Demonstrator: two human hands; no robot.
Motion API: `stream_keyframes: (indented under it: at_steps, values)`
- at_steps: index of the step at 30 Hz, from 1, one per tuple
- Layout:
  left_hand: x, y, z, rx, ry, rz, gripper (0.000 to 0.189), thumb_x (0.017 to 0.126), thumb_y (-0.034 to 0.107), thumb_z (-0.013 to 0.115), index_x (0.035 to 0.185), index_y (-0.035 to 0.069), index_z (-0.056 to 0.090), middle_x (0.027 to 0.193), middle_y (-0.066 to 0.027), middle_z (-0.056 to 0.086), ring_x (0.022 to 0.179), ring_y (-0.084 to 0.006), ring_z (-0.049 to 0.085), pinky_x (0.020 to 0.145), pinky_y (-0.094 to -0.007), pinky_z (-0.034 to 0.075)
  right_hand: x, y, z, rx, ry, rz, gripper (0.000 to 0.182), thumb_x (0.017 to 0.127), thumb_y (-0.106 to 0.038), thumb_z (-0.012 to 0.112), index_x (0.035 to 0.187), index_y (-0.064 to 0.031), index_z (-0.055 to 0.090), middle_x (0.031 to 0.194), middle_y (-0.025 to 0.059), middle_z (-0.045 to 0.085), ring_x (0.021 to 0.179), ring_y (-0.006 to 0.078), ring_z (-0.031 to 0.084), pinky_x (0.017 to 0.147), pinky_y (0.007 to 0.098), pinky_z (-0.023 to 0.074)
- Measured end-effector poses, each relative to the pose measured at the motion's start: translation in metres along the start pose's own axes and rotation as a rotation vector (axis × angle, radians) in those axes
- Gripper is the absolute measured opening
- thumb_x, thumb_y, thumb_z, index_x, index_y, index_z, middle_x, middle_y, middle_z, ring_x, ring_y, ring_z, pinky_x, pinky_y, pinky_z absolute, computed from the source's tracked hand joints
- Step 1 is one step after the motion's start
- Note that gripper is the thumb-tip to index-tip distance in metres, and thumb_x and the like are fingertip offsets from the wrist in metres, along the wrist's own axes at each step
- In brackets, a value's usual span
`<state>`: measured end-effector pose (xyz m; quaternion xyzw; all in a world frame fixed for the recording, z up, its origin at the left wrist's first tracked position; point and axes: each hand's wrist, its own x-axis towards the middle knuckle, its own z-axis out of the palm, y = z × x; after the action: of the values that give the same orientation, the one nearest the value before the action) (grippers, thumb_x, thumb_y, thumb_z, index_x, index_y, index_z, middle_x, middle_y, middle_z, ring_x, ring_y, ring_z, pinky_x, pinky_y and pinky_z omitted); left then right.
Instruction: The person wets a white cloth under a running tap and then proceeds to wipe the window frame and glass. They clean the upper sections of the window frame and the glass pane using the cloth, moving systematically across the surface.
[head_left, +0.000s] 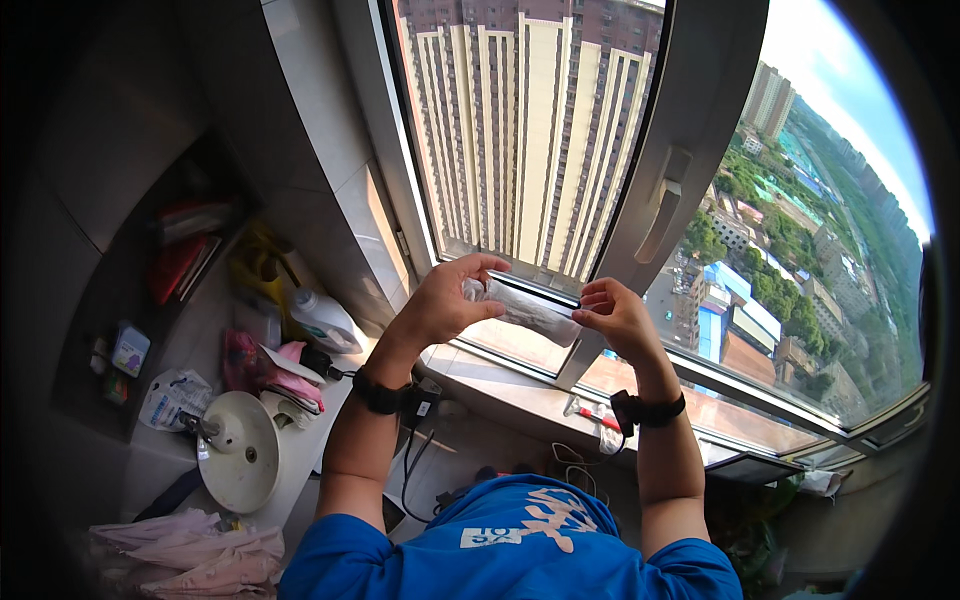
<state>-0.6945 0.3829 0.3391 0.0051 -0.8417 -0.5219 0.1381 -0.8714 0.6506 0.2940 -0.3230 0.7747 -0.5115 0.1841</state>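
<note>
A whitish, crumpled, roll-shaped bundle (532, 311), its material unclear, is held up in front of the window frame. My left hand (454, 300) grips its left end between thumb and fingers. At the bundle's right end, my right hand (609, 309) has its thumb and fingertips pinched together on the edge. Black bands circle both wrists. Behind the hands are the window's grey metal frame (694, 97) and its handle (660, 221).
Below the window, a red-handled scraper-like tool (600, 418) lies on the sill (502, 382). On the left stand a round washbasin (270, 457), a white plastic bottle (328, 322) and pink cloths (296, 379). Cables (409, 480) trail near the floor. Pale pink fabric (202, 551) lies lower left.
</note>
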Motion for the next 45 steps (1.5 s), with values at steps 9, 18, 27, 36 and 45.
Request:
stream_keyframes:
  at_steps: [9,18,27,36,45]
  values:
    - [0.029,0.051,-0.015,0.332,-0.490,0.091,0.042,0.087,0.011,0.082,0.126,0.002,0.072,0.113,-0.0126,0.077,0.108,-0.0232,0.073,0.097,-0.0365,0.056,0.015,-0.014,0.055,0.337,-0.526,-0.246,0.066,0.090,-0.022,0.090,0.146,-0.0009,0.062,0.140,0.0134,0.071,0.137,0.0262,0.061,0.124,0.0452,0.0405]
    - [0.034,0.011,-0.022,0.363,-0.315,0.004,0.043,0.083,0.014,0.087,0.123,0.001,0.076,0.111,-0.0121,0.078,0.106,-0.0207,0.072,0.097,-0.0344,0.055,0.011,0.003,0.066,0.542,-0.535,-0.072,0.023,0.101,-0.017,0.080,0.115,-0.0009,0.072,0.106,0.0037,0.077,0.098,0.0095,0.069,0.090,0.0280,0.0539]
    - [0.041,0.001,0.022,0.373,-0.069,0.028,0.028,0.081,0.010,0.085,0.106,0.001,0.076,0.096,-0.0097,0.074,0.088,-0.0209,0.072,0.085,-0.0351,0.057,0.021,0.015,0.070,0.178,-0.166,0.044,0.025,0.102,-0.024,0.075,0.107,0.0001,0.074,0.092,0.0080,0.079,0.081,0.0125,0.072,0.074,0.0306,0.0566]
    - [0.015,-0.007,0.059,0.170,-0.108,0.184,0.029,0.092,0.015,0.083,0.118,0.003,0.075,0.093,-0.0125,0.076,0.087,-0.0228,0.075,0.079,-0.0352,0.059,0.027,0.040,0.063,0.658,-0.097,0.038,0.019,0.107,-0.019,0.071,0.107,-0.0010,0.074,0.094,0.0023,0.076,0.081,0.0092,0.070,0.071,0.0267,0.0542]
    - [0.021,-0.007,0.066,0.129,0.037,0.036,0.040,0.090,0.021,0.090,0.120,0.000,0.074,0.100,-0.0099,0.077,0.093,-0.0148,0.071,0.086,-0.0318,0.058,0.019,0.020,0.057,0.622,-0.059,0.025,0.020,0.106,-0.020,0.074,0.110,-0.0002,0.073,0.095,0.0032,0.076,0.081,0.0101,0.070,0.074,0.0267,0.0570]
